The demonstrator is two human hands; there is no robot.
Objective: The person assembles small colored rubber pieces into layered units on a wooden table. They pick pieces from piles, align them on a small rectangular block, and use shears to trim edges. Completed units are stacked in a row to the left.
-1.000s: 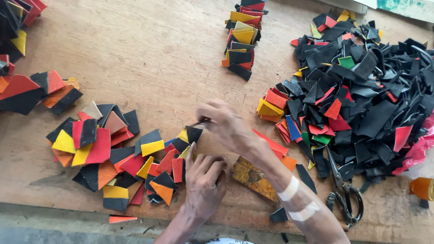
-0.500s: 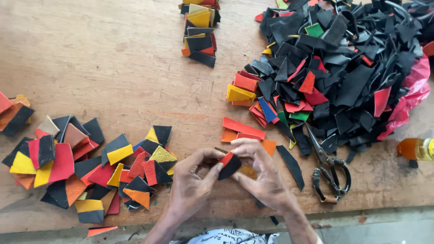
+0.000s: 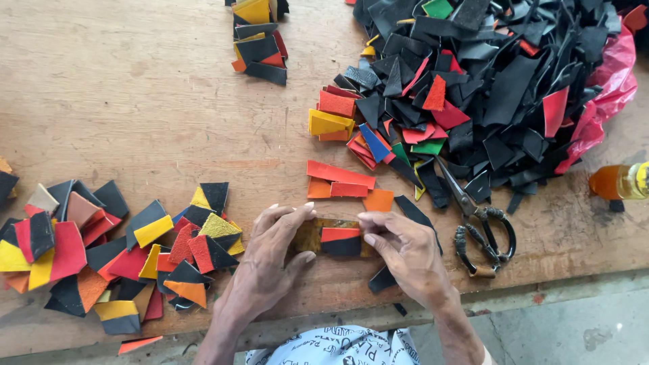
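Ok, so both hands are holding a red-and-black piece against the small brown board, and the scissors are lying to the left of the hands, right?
Not quite. The scissors lie to the right of the hands, by the big black scrap pile, as the head view shows. The rest holds: the left hand and right hand hold the red-and-black piece against the small brown board.

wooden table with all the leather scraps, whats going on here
A person presses a red and black leather piece onto a brownish block, left hand and right hand pinching its ends. Sorted coloured scraps lie on one side of the wooden table, a big black heap and scissors on the other.
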